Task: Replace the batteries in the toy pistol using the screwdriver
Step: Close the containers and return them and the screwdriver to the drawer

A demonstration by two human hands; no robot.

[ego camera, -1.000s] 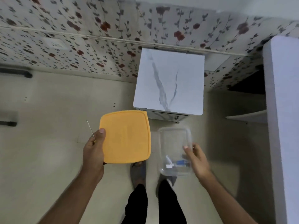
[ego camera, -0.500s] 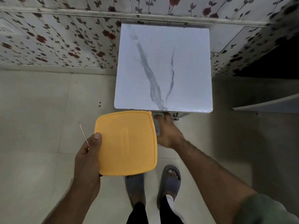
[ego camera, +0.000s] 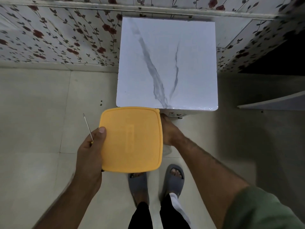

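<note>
My left hand (ego camera: 90,151) grips a square yellow lid (ego camera: 132,139) by its left edge, thumb on top. The same hand pinches a thin screwdriver (ego camera: 88,127), whose metal shaft points up and to the left. My right hand (ego camera: 170,131) reaches in behind the lid's right edge, just under the front edge of the table. Its fingers are hidden by the lid. A corner of the clear plastic container (ego camera: 167,149) shows below that hand. No toy pistol or batteries are in sight.
A small white marble-pattern table (ego camera: 166,63) stands against the floral wall (ego camera: 57,38). Pale floor tiles (ego camera: 41,104) lie to the left. A white shelf edge (ego camera: 272,103) juts in at right. My feet in grey slippers (ego camera: 175,177) stand before the table.
My right hand carried the clear container left and forward, in behind the yellow lid near the table's front edge. The view came closer to the table. My left hand kept its grip.
</note>
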